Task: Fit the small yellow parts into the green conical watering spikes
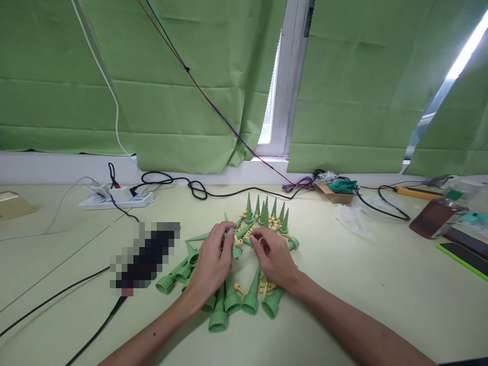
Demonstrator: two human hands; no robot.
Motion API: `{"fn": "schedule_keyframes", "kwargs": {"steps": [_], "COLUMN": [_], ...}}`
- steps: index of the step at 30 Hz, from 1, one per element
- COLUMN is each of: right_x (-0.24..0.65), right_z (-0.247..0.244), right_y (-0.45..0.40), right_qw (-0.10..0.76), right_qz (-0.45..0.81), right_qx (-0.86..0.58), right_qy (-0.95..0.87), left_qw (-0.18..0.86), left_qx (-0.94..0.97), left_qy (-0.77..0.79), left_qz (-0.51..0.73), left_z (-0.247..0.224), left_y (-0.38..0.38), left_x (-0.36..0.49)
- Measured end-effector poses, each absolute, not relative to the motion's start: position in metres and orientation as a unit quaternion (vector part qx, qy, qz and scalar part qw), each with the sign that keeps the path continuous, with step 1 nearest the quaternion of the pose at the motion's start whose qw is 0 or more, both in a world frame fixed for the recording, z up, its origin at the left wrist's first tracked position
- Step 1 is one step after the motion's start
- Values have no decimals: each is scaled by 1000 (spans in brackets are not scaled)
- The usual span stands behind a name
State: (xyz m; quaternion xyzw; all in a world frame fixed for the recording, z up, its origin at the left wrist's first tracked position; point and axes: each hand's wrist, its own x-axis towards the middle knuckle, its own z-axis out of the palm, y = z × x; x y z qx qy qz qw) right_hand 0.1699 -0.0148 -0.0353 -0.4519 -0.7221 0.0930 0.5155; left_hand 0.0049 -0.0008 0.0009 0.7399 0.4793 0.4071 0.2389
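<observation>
My left hand (215, 256) is closed, its fingers curled around a green watering spike (237, 252). A small yellow valve piece (238, 241) shows at its fingertips. Just to the right, my right hand (273, 255) is pinched, thumb against fingers; what lies in the pinch is too small and hidden to name. Several green spikes stand upright (266, 211) behind the hands, with yellow valve pieces (275, 222) scattered among them. Other spikes lie in front with their round sockets toward me, such as one spike (218, 317) below my left hand. More yellow valves (266, 288) lie beneath my right wrist.
A white power strip (118, 199) and black cable (229, 195) run along the back. On the left is a blurred dark object (147, 259). To the right are a small cardboard box (335, 193), clear plastic wrap (354, 218), a bottle of dark liquid (434, 217) and a green-edged phone (465, 258).
</observation>
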Motion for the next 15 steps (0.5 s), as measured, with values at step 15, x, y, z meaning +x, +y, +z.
{"fn": "schedule_keyframes", "kwargs": {"steps": [15], "right_x": [171], "right_z": [-31], "right_y": [-16], "right_qw": [531], "right_qz": [90], "right_qx": [-433], "right_qy": [-722], "left_qw": [271], "left_qx": [722], "left_qy": [476], "left_qz": [422], "left_z": [3], "left_y": [-4], "left_x": [7]}}
